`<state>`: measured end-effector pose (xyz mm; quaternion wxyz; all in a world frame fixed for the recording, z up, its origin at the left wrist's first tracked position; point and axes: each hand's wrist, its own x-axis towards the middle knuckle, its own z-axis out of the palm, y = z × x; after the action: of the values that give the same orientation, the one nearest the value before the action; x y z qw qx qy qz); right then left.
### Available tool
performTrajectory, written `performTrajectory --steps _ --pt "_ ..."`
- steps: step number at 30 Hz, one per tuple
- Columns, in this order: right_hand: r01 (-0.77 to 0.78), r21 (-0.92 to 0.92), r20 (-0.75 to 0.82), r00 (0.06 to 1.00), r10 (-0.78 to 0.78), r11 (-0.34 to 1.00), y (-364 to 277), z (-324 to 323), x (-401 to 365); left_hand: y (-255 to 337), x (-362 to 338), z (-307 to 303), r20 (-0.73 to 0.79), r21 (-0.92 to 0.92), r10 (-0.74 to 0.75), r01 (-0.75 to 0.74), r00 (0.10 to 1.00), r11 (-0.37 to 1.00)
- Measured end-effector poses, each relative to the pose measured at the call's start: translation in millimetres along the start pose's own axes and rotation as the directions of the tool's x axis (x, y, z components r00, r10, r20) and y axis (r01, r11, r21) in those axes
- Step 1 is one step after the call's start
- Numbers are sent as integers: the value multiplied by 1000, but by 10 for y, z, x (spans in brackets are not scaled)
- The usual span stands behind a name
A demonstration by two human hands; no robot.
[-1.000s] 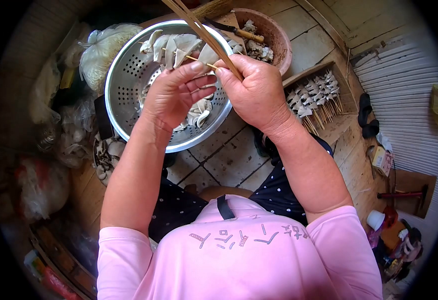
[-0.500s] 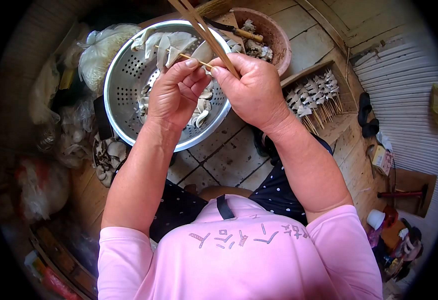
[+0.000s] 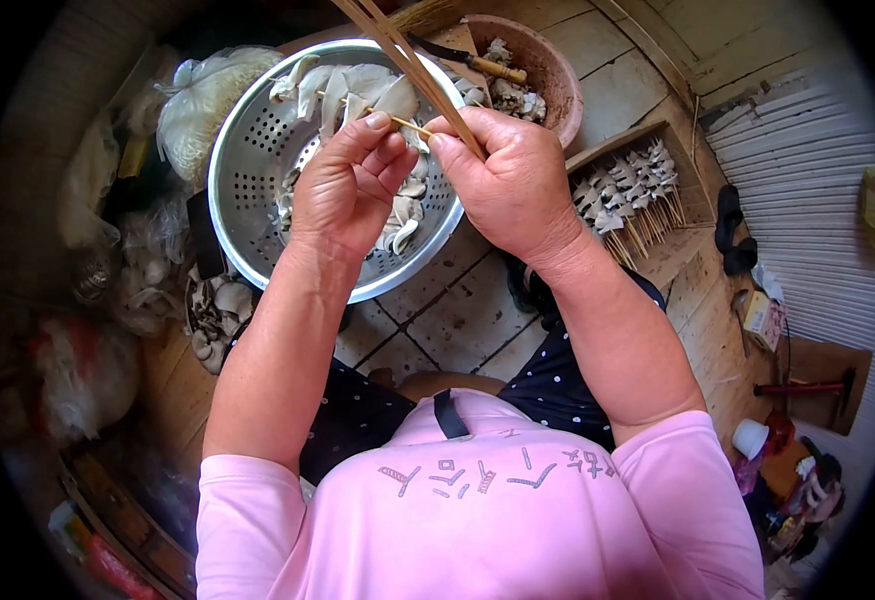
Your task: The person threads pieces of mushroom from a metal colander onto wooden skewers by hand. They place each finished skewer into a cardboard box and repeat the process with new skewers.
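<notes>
Over the right part of a metal colander point(image 3: 248, 220), my left hand point(image 3: 348, 185) pinches a skewer carrying pale mushroom pieces point(image 3: 353, 88), close to the last piece. My right hand point(image 3: 506, 175) is closed around a bundle of bare wooden sticks point(image 3: 413, 70) and also grips the blunt end of the loaded skewer between thumb and forefinger. More mushroom pieces point(image 3: 403, 220) lie in the colander below my left hand.
A wooden box point(image 3: 693, 185) of loaded skewers point(image 3: 633, 190) stands at the right. Behind is a pink basin point(image 3: 558, 75) with scraps and a knife point(image 3: 493, 68) across it. Plastic bags point(image 3: 213, 105) and loose mushrooms point(image 3: 220, 310) are at the left.
The mushroom pieces on the skewer have shifted and bunched slightly. My right hand and the stick bundle have moved a little right, and my left hand has shifted slightly.
</notes>
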<state>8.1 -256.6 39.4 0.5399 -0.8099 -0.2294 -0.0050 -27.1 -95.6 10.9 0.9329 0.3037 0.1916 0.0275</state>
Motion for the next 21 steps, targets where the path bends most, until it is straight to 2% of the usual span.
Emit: performTrajectory --steps 5,7,8,12,14,16,19,21 --pt "-3 4 -3 1000 3 1000 39 0 17 12 -6 25 -18 40 2 -1 1000 999" --pt "-34 99 -10 999 35 995 91 -32 55 21 -17 72 -28 65 6 -4 1000 998" --pt "-31 89 -17 999 33 996 117 -73 97 47 -17 74 -13 57 0 1 1000 998" --pt "-194 346 -97 966 241 918 146 -317 298 128 -12 55 -26 73 27 -25 999 997" --pt "-272 390 -116 933 340 880 303 -440 400 160 -9 46 -31 87 29 -26 999 996" --pt "-291 378 -143 919 366 879 574 -487 503 161 6 36 -38 102 30 -26 999 994" --pt "-402 205 -159 886 436 892 1068 -460 623 142 36 5 -32 134 3 1 999 991" --pt "-432 173 -160 874 458 885 1348 -397 682 129 39 19 -30 136 -4 8 1000 991"
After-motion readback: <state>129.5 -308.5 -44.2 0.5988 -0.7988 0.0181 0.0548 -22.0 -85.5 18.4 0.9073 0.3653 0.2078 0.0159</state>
